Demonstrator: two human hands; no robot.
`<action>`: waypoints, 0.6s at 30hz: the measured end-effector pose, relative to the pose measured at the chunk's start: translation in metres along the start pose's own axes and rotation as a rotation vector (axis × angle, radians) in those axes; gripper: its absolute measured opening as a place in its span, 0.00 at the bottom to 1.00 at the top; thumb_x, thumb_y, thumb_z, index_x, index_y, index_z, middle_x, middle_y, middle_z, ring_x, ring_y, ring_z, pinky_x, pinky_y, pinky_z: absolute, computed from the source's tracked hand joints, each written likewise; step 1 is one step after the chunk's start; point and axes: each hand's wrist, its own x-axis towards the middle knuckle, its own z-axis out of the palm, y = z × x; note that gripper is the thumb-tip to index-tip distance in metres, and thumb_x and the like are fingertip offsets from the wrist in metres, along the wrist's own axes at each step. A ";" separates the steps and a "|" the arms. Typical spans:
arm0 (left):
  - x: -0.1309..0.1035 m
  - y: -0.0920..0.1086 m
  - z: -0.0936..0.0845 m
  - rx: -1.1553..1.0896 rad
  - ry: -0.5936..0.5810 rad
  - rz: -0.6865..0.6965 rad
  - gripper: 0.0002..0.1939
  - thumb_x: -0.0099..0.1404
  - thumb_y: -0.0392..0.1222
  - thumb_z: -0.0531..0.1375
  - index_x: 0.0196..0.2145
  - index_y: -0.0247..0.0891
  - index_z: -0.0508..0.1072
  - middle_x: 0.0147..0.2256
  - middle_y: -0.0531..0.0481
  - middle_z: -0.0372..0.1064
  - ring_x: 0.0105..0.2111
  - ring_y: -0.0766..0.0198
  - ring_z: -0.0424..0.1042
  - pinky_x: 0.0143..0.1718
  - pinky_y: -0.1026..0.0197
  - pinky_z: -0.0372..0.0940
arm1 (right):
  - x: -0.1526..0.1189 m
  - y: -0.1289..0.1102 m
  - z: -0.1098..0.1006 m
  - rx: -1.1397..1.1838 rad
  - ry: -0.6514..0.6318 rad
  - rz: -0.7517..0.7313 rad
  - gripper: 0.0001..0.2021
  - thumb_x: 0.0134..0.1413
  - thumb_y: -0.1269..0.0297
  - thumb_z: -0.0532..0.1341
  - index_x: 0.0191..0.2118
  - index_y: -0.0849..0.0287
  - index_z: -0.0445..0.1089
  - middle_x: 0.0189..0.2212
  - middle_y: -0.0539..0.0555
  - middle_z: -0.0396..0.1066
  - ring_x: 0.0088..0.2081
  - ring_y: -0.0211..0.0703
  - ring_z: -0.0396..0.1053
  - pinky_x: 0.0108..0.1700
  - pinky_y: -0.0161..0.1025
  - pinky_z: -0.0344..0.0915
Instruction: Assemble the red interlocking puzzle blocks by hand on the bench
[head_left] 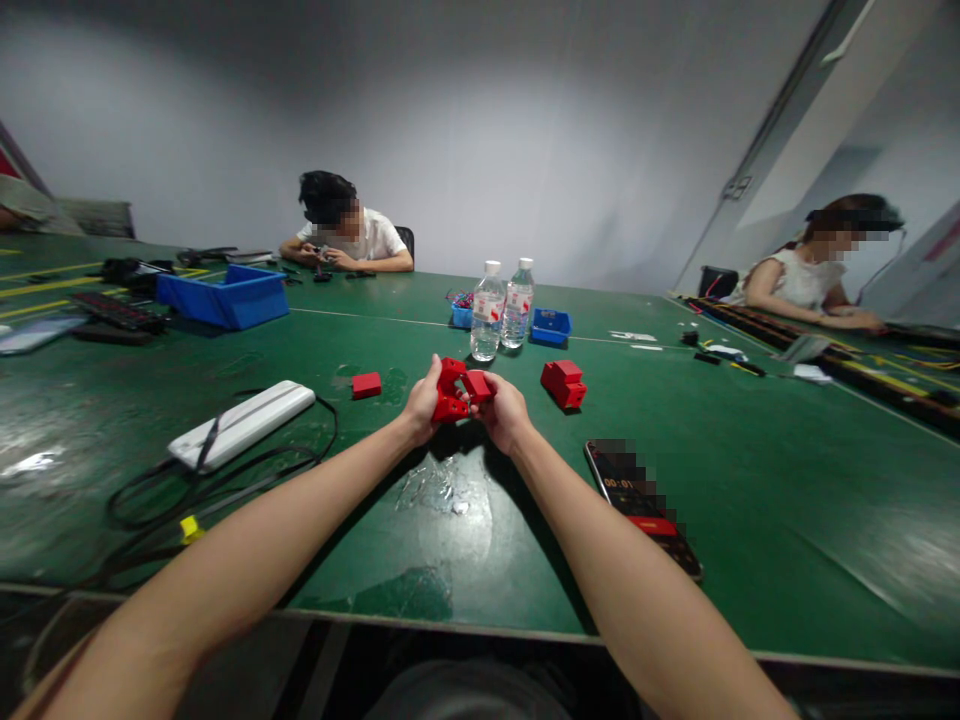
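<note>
My left hand (422, 405) is closed on a red bracket-shaped block (450, 402) with small holes, held above the green table (330, 555). In my right hand (507, 412) is a smaller red block (475, 386), brought close against the open side of the bracket. Whether the two pieces touch I cannot tell. Another red block (367, 385), small and rectangular, lies on the table left of my hands. To the right rests a larger, stepped red block (564, 386) with holes in its end.
Two water bottles (486, 315) stand beyond my hands, near a small blue tray (551, 326). A white power strip (244, 425) with black cables lies left, a phone (637, 505) right. A blue bin (225, 297) stands farther back. Two people (367, 240) sit across the table.
</note>
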 end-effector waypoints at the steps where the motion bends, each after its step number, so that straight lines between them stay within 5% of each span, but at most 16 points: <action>1: 0.000 0.000 0.000 0.002 -0.002 -0.001 0.28 0.66 0.60 0.47 0.35 0.30 0.72 0.20 0.47 0.68 0.16 0.65 0.68 0.18 0.63 0.65 | -0.001 -0.001 0.000 0.006 0.000 0.005 0.11 0.54 0.65 0.52 0.35 0.61 0.70 0.16 0.50 0.71 0.13 0.33 0.60 0.17 0.28 0.56; 18: 0.003 0.002 -0.003 -0.067 -0.018 0.001 0.28 0.64 0.62 0.47 0.39 0.32 0.70 0.19 0.52 0.63 0.16 0.64 0.68 0.19 0.62 0.65 | -0.001 -0.002 -0.002 0.038 -0.038 -0.023 0.08 0.52 0.69 0.55 0.40 0.57 0.67 0.20 0.47 0.72 0.14 0.32 0.63 0.16 0.27 0.57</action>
